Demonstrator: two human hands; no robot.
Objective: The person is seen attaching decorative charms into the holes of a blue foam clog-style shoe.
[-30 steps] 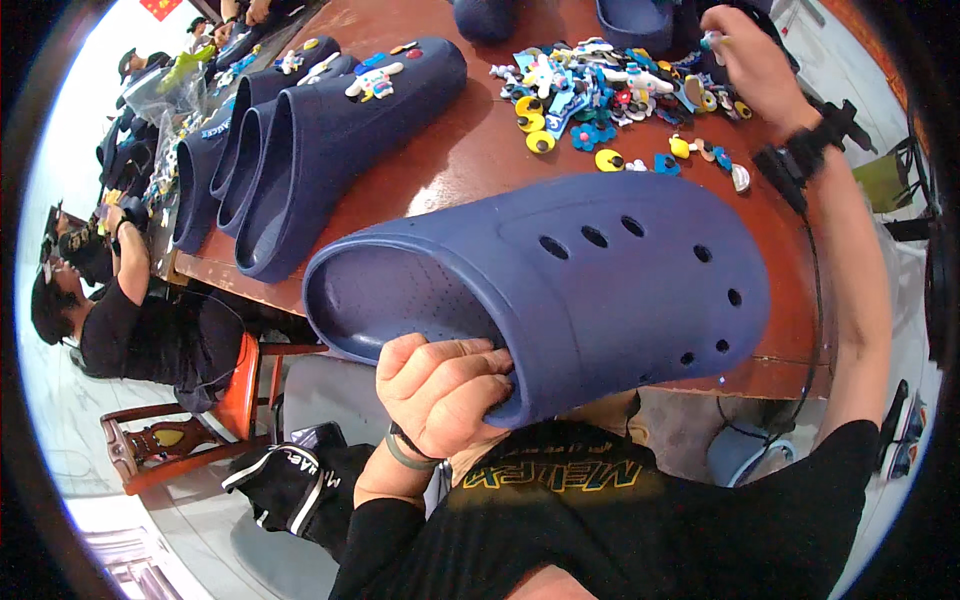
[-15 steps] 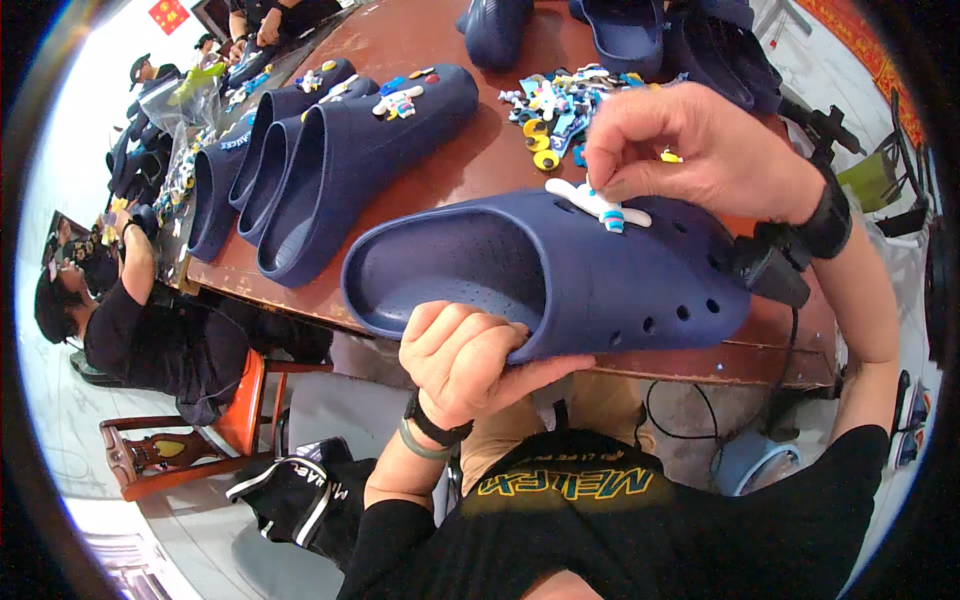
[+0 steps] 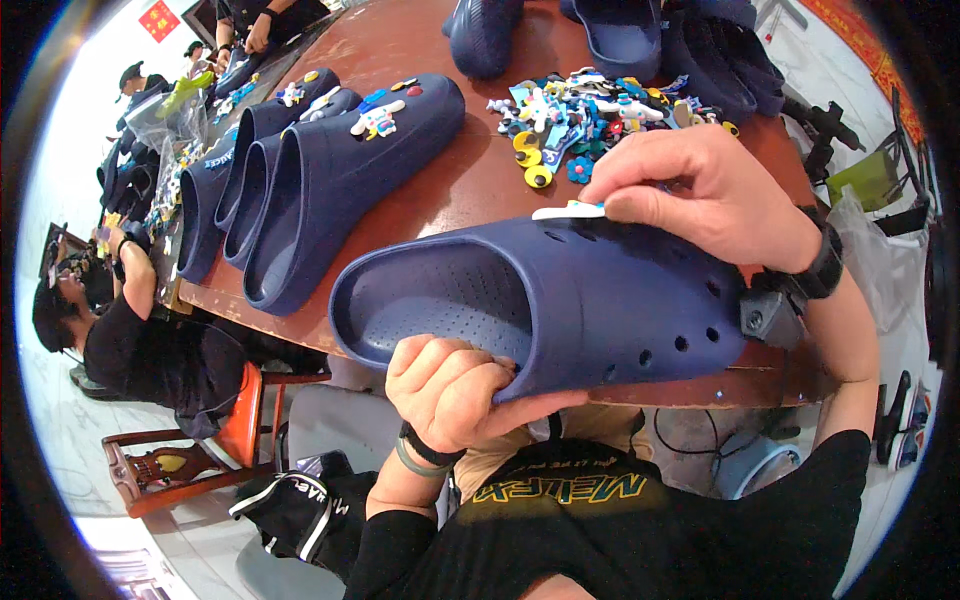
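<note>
A navy foam clog (image 3: 620, 300) with round holes in its upper lies across in front of me at the table's near edge. My left hand (image 3: 455, 390) grips its near rim at the foot opening, fingers curled inside and thumb stretched along the outer side. Over the far side of the upper, my right hand (image 3: 705, 190) pinches a small white shoe charm (image 3: 568, 211) with blue and yellow bits between thumb and forefinger. The charm is just above the holes; whether it touches the clog I cannot tell. My right fingers hide part of it.
Several navy clogs (image 3: 350, 190), some with charms on, stand in a row at left. A colourful pile of loose charms (image 3: 590, 115) lies beyond my right hand on the red-brown table (image 3: 480, 165). More clogs (image 3: 615, 40) are at the back. A co-worker (image 3: 150, 350) sits at far left.
The charm was seen face-on over the upper; now it is tilted edge-on at the clog's far side. My right hand has turned and lowered slightly. My left hand keeps its grip.
</note>
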